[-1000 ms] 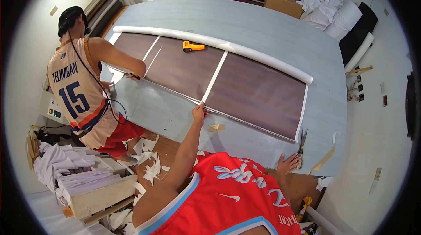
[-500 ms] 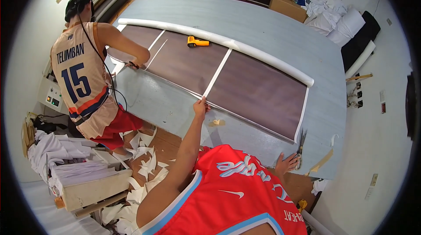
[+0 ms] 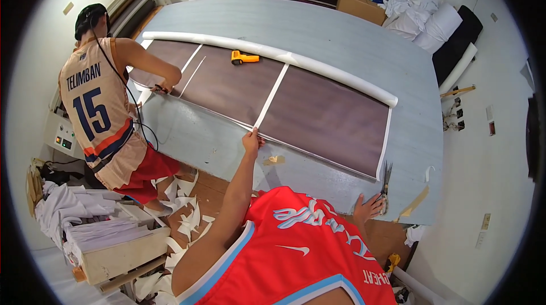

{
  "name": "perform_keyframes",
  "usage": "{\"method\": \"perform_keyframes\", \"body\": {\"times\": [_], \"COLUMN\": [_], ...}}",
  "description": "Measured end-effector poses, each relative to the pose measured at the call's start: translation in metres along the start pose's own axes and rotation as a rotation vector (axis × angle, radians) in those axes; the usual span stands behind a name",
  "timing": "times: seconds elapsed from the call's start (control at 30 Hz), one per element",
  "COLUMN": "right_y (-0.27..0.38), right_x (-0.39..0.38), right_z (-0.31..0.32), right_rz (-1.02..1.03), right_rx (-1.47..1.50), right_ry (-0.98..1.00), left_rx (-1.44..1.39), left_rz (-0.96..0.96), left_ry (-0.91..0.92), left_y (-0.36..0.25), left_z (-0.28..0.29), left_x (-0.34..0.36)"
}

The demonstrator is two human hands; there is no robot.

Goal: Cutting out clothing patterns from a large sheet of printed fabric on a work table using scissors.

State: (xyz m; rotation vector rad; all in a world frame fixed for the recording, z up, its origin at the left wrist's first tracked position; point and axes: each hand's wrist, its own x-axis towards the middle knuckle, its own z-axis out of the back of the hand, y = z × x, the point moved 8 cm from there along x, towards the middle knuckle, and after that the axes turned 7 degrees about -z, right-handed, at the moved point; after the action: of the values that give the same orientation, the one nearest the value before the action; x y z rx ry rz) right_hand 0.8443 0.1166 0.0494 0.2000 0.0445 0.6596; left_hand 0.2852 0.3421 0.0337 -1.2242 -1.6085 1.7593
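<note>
A wide brown printed sheet [image 3: 324, 123] with white dividing strips lies across the table, its far side rolled into a long white roll [image 3: 227, 41]. My left hand [image 3: 252, 141] pinches the sheet's near edge at the bottom of a white strip. Fingers spread, my right hand [image 3: 368, 208] rests at the table's near edge, right beside a pair of scissors [image 3: 387, 182], and holds nothing visible. To the left a co-worker's hand [image 3: 165, 86] works dark-handled scissors [image 3: 157, 89] at the sheet's near edge.
The co-worker [image 3: 94, 100] stands at the table's left end. An orange gun-shaped tool [image 3: 244, 57] sits on the sheet. Pieces of tan tape [image 3: 414, 203] stick to the blue-grey table [image 3: 335, 34]. White scraps [image 3: 190, 219] litter the floor. A cardboard box [image 3: 359, 4] stands beyond the table.
The whole view has shifted slightly, so things appear further left. The co-worker's scissors have moved a little left along the sheet's edge. Both my hands keep their places.
</note>
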Motion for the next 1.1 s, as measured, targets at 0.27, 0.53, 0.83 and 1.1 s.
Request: {"method": "perform_keyframes", "body": {"times": [0.27,0.53,0.83,1.1], "right_y": [0.003,0.004,0.009,0.014], "right_x": [-0.003,-0.003,-0.004,-0.005], "right_z": [0.004,0.006,0.009,0.014], "right_rz": [-0.004,0.004,0.005,-0.012], "right_rx": [-0.010,0.001,0.015,-0.027], "right_ry": [-0.014,-0.027,-0.029,0.006], "left_rx": [-0.026,-0.042,-0.078,-0.081], "left_rz": [-0.003,-0.017,-0.022,0.001], "left_ry": [0.018,0.012,-0.006,-0.010], "left_y": [0.003,0.003,0.004,0.003], "left_z": [-0.001,-0.003,0.002,0.004], "left_x": [0.001,-0.003,-0.005,-0.007]}}
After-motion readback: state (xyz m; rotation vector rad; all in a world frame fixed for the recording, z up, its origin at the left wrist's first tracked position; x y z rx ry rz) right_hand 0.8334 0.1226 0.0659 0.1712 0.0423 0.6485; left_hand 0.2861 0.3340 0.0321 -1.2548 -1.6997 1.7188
